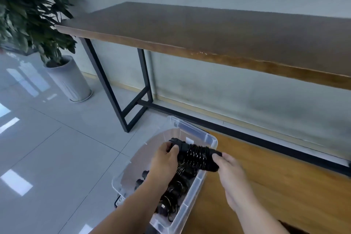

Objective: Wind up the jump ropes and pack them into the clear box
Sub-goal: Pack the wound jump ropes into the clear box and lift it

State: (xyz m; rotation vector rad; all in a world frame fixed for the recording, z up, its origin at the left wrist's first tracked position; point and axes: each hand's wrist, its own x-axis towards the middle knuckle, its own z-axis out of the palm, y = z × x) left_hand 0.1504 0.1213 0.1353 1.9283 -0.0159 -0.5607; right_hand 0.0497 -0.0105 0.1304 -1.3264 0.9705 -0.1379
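A wound black jump rope (197,156), its cord coiled around the black handles, is held level just above the clear box (191,192). My left hand (167,157) grips its left end and my right hand (230,169) grips its right end. Inside the clear box lie several other black wound jump ropes (174,195), partly hidden by my left forearm. The box stands at the left end of a low wooden surface (284,186).
A long wooden table (209,32) on black metal legs stands against the wall behind the box. A potted plant (62,74) in a grey pot is on the tiled floor at the left.
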